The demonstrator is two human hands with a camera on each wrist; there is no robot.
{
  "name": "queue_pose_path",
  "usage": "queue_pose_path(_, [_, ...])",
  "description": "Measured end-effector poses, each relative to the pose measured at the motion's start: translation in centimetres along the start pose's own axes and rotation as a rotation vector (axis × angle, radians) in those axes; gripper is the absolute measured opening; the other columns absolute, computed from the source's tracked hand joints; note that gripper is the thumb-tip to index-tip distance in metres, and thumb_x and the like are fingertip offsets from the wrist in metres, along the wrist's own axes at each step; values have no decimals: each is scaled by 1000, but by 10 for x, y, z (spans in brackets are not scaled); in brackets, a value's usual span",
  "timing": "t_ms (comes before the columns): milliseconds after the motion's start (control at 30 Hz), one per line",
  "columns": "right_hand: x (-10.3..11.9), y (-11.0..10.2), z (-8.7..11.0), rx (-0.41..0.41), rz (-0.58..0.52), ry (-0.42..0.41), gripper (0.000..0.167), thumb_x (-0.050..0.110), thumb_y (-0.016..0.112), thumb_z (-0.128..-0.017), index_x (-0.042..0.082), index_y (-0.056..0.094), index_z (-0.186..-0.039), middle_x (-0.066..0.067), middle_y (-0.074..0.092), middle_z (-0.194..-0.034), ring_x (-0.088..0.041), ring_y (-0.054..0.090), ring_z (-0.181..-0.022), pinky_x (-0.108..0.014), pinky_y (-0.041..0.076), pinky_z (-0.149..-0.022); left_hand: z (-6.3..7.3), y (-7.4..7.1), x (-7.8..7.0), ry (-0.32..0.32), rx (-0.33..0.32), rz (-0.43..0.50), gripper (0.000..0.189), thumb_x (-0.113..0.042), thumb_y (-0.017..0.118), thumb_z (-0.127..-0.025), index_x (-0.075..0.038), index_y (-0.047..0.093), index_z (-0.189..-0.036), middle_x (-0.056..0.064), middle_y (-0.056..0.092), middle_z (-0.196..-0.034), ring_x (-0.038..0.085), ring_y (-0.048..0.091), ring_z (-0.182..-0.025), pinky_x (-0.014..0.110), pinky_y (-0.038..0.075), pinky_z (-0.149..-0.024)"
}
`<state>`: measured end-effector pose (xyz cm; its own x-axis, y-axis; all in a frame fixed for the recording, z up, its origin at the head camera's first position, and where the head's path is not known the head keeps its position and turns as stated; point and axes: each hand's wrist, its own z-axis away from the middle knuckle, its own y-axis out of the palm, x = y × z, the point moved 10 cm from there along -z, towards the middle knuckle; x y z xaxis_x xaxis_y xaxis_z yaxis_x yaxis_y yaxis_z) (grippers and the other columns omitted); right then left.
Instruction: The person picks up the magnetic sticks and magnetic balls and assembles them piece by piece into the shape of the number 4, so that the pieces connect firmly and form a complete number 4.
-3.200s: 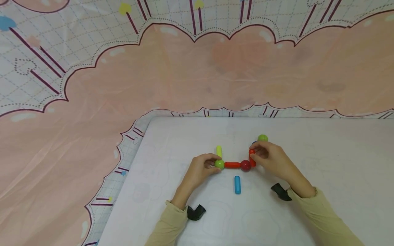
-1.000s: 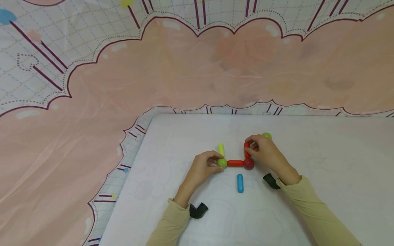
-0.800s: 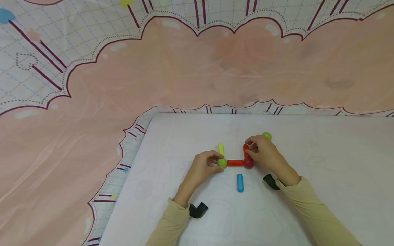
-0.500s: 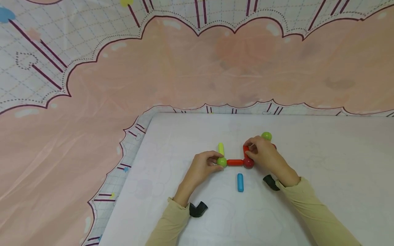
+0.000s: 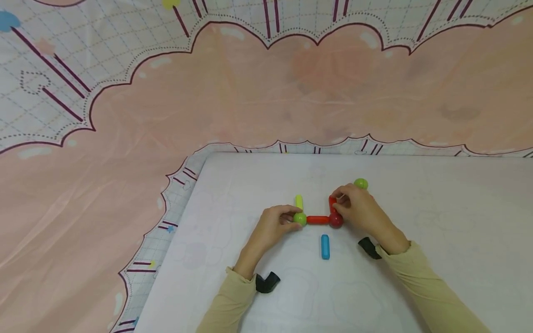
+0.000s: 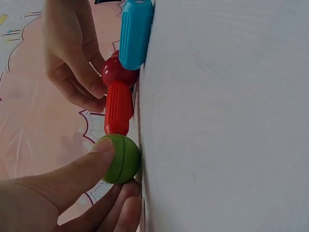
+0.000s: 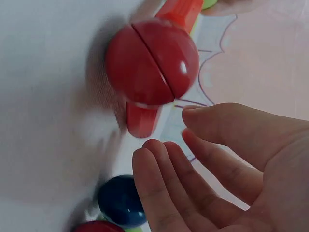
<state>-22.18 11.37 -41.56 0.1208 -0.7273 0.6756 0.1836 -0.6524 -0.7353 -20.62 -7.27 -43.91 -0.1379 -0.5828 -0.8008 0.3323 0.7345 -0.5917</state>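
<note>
In the head view my left hand (image 5: 268, 226) pinches a green ball (image 5: 300, 219) between thumb and fingers. From that ball a red stick (image 5: 318, 220) runs to a dark red ball (image 5: 335, 220), and a yellow-green stick (image 5: 299, 202) points away toward the back. A second red stick (image 5: 331, 203) extends backward from the red ball. Beside it is my right hand (image 5: 358, 206); the right wrist view shows a gap between its loosely bent fingers and the stick (image 7: 141, 123). Partly behind these fingers lies a dark blue ball (image 7: 120, 200).
A blue stick (image 5: 325, 247) lies loose in front of the joined pieces. Past my right hand sits another green ball (image 5: 361, 183); another red ball (image 7: 99, 227) shows at the right wrist view's lower edge. The white table (image 5: 233, 185) has a patterned pinkish cloth (image 5: 125, 185) beyond it.
My right hand has moved slightly left, bringing the second red stick from the red ball's right side to behind it. The left hand keeps its hold on the green ball.
</note>
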Motion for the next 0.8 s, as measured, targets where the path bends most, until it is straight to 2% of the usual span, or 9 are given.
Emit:
queue_pose_path(267, [2,-10,5,-49,34,-43,22,3,66,-90,-2,68,-111,-16,65,-104,-29,61,-93,-45,58,-82,2,1,3,-14,16,7,35,-11,80,-82,-11,72,-117,4,72,-99,10,66,-84,19,55,-75])
queue_pose_path(533, [2,-22,7,-107,112,-59,24,5,71,-89,-3,69,-111,-21,64,-112,-38,56,-107,-54,51,-95,2,0,2,-9,17,5,35,-11,80,-82,-10,72,-117,3,72,-100,10,66,-84,18,54,-75])
queue_pose_path(800, [-3,-31,7,-135,130,-73,27,3,73,-86,-5,68,-112,-21,64,-110,-33,54,-95,-48,55,-82,1,-2,1,-5,20,13,35,-11,80,-82,-10,72,-117,3,72,-100,11,66,-84,19,55,-75])
